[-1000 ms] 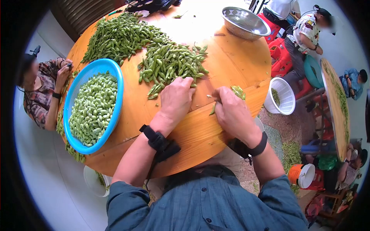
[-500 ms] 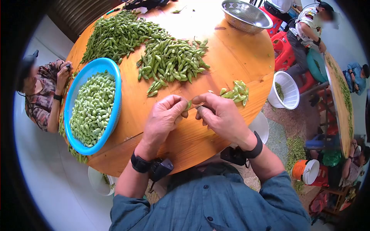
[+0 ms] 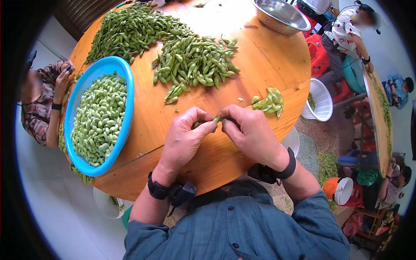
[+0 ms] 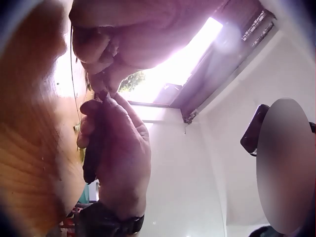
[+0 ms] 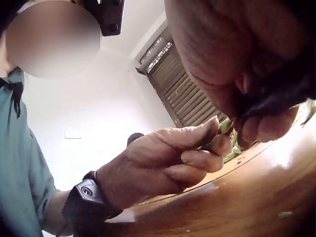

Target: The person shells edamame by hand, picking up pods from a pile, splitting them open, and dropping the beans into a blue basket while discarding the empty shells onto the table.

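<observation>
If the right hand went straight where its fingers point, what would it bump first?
Probably the green pod pinched by the left hand, then that hand itself, though depth is unclear.

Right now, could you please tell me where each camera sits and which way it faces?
Head: head-worn, facing forward and down at the table; left hand, right hand, forearms and shirt show.
Left wrist: on that wrist, facing past both hands toward the wall; blurred head shows.
Right wrist: on that wrist, facing across both hands toward the shutter; shirt and blurred head show.
Both wrist views share the blurred head.
</observation>
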A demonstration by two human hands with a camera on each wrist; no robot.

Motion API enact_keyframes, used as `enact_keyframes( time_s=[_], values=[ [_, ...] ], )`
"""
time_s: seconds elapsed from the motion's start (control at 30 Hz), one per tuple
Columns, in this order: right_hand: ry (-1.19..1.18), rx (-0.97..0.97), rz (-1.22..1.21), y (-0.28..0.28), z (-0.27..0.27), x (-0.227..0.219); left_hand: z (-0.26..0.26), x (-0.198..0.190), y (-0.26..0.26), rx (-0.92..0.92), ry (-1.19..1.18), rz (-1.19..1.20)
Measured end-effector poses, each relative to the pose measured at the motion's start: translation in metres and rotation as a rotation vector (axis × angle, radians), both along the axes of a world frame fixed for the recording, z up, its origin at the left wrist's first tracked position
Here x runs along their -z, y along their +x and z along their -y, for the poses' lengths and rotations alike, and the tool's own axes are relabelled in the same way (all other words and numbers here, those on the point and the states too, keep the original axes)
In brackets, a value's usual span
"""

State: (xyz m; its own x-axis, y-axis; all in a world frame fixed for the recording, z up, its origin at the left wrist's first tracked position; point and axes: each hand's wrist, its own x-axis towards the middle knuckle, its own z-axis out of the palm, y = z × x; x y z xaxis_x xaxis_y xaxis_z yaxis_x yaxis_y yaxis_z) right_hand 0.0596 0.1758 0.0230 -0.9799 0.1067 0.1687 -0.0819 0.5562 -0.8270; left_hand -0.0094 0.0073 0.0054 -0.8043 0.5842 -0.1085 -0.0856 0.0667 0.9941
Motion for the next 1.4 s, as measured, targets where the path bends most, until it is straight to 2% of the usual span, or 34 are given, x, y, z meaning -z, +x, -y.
enact_keyframes(
  time_s=[0.13, 0.2, 0.33, 0.4, 0.43, 0.5, 0.53, 0.6, 0.73, 0.8, 0.83, 0.9, 0.93, 1.0, 1.13, 1.2, 1.23, 1.3, 1.33, 1.4],
  values=[
    [0.148, -0.008, -0.112, -0.001, 0.004, 0.009, -0.001, -0.006, 0.004, -0.015, -0.082, -0.079],
    [0.202, 0.029, -0.149, -0.001, 0.009, 0.012, -0.003, -0.008, 0.008, -0.034, -0.153, -0.304],
    [0.178, 0.008, -0.22, -0.005, 0.009, 0.011, -0.002, -0.006, 0.009, -0.046, -0.163, -0.308],
    [0.212, -0.081, -0.169, -0.007, 0.003, 0.008, -0.002, 0.0, 0.007, -0.091, 0.02, -0.172],
    [0.212, -0.081, -0.169, -0.008, 0.0, 0.009, -0.001, -0.003, 0.006, -0.091, 0.02, -0.173],
    [0.084, -0.188, -0.155, -0.009, -0.006, 0.011, 0.004, -0.015, 0.002, -0.001, 0.106, 0.182],
    [0.085, -0.188, -0.156, -0.009, -0.008, 0.008, 0.007, -0.012, -0.003, -0.001, 0.107, 0.181],
    [-0.255, -0.233, 0.165, -0.007, -0.01, -0.002, 0.015, 0.001, -0.013, 0.166, 0.372, 0.584],
    [-0.427, -0.228, 0.291, -0.009, -0.012, -0.008, 0.011, 0.002, -0.012, 0.216, 0.474, 0.732],
    [-0.49, -0.136, 0.396, -0.01, -0.011, -0.007, 0.0, -0.009, 0.002, -0.038, 0.11, 0.148],
    [-0.49, -0.137, 0.395, -0.011, -0.011, -0.006, 0.0, -0.009, 0.003, -0.038, 0.11, 0.146],
    [-0.396, -0.121, 0.357, -0.01, -0.01, -0.004, -0.001, -0.007, 0.005, -0.039, -0.136, -0.266],
    [-0.396, -0.121, 0.359, -0.009, -0.008, -0.003, -0.001, -0.004, 0.005, -0.039, -0.137, -0.264],
    [-0.377, -0.098, 0.31, -0.008, -0.005, -0.005, -0.004, 0.002, 0.003, -0.079, -0.105, -0.521],
    [-0.278, -0.1, 0.208, -0.008, -0.002, 0.0, -0.004, 0.004, 0.003, -0.11, -0.08, -0.532],
    [-0.118, -0.122, 0.045, -0.009, -0.001, 0.006, -0.002, 0.005, 0.0, -0.081, 0.036, -0.137],
    [-0.118, -0.125, 0.044, -0.01, -0.001, 0.008, 0.001, 0.006, -0.002, -0.084, 0.036, -0.139],
    [-0.143, -0.18, -0.03, -0.014, -0.005, 0.011, 0.006, 0.009, -0.007, 0.008, 0.296, 0.434],
    [-0.143, -0.181, -0.032, -0.015, -0.007, 0.01, 0.005, 0.011, -0.007, 0.008, 0.296, 0.432],
    [-0.277, -0.227, 0.041, -0.017, -0.011, 0.009, 0.003, 0.014, -0.006, 0.042, 0.451, 0.551]
  ],
)
